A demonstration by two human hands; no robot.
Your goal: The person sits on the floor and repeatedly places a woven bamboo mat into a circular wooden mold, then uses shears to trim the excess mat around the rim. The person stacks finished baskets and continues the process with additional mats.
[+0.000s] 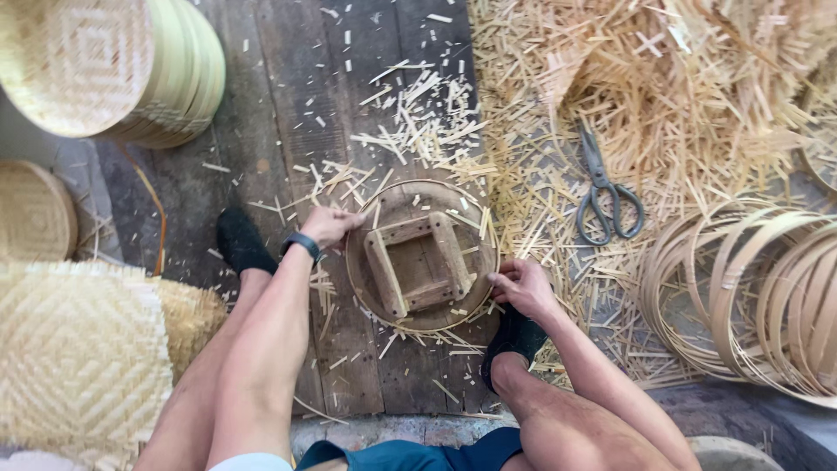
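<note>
Both hands (330,225) (520,284) at round wooden form's (422,258) rim

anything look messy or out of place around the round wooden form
Yes. Cut bamboo slivers litter the plank floor, and scissors lie half-buried in them. Both hands, left and right, grip a thin hoop around the round wooden form.

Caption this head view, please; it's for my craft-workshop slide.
Both hands, left hand and right hand, grip a round wooden form amid bamboo offcuts, scissors nearby.
</note>
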